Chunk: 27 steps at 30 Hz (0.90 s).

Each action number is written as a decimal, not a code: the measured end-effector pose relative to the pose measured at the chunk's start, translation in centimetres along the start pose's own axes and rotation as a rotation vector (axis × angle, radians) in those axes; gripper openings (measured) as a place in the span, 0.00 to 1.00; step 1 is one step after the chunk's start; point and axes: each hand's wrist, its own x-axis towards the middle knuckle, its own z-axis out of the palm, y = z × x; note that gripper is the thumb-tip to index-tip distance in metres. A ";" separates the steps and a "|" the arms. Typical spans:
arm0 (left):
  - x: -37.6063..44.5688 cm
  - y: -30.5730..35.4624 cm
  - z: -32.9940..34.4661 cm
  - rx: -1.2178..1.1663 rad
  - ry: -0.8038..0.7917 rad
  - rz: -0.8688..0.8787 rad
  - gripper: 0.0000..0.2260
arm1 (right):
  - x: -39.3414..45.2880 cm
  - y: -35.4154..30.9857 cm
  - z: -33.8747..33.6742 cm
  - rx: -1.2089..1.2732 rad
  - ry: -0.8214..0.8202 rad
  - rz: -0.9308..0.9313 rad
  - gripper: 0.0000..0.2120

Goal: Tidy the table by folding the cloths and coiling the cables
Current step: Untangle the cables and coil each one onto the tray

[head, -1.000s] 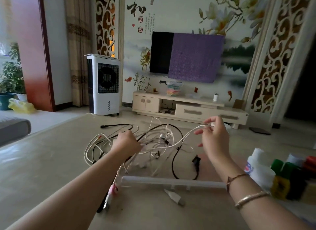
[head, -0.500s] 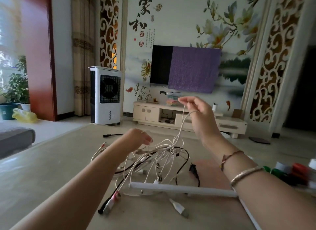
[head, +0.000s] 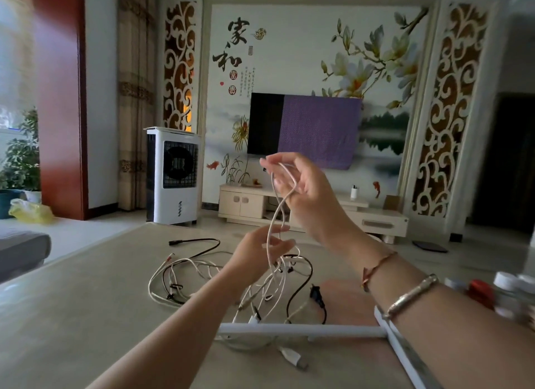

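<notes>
Above the table point(head: 72, 316) my right hand point(head: 301, 186) is raised, thumb and fingers pinching a loop of the white cable point(head: 278, 212), which hangs down to my left hand point(head: 257, 255). There my fingers are loosely spread around the strand (I cannot tell whether they actually clasp it). Below lies the tangle of cables point(head: 231, 281), white and black, with a black plug point(head: 317, 297) beside it and a white rod point(head: 301, 330) just nearer me.
</notes>
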 end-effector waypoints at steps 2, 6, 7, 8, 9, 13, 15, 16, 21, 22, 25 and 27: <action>0.1 0.3 0.2 -0.051 0.065 -0.013 0.05 | -0.6 0.3 -0.4 0.012 -0.036 0.020 0.19; 0.1 -0.1 -1.1 0.045 0.153 -0.050 0.02 | -1.0 1.4 -2.1 0.033 0.021 0.094 0.29; -0.2 -0.1 -1.7 0.125 0.142 -0.064 0.04 | -1.0 1.7 -2.5 0.024 0.040 0.112 0.29; -0.4 -0.3 -2.2 0.234 0.111 -0.102 0.11 | -0.9 2.0 -2.7 0.025 0.053 0.128 0.29; -0.5 -0.5 -2.7 0.360 0.086 -0.162 0.18 | -1.0 2.2 -2.7 0.038 0.065 0.147 0.29; -1.2 -0.6 -3.5 0.825 0.189 -0.337 0.14 | -1.2 2.9 -2.1 0.039 0.090 0.188 0.27; -1.3 -0.9 -3.8 0.934 0.235 -0.371 0.12 | -1.3 3.0 -1.7 0.007 0.092 0.198 0.25; -1.3 -1.2 -4.1 0.966 0.252 -0.380 0.11 | -1.3 3.1 -1.5 -0.009 0.097 0.201 0.24; -0.8 -2.4 -6.2 0.876 0.319 -0.363 0.05 | -1.9 2.6 -0.9 -0.302 0.131 0.169 0.12; -0.7 -2.3 -6.4 0.741 0.318 -0.315 0.07 | -2.1 2.6 -0.8 -0.478 0.091 0.126 0.12; -0.7 -0.9 -6.3 0.153 0.251 -0.290 0.16 | -3.1 3.3 -0.1 -1.115 -0.033 0.055 0.11; -0.9 0.2 -6.3 -0.047 0.215 -0.312 0.20 | -3.4 3.9 0.6 -1.323 -0.098 0.142 0.10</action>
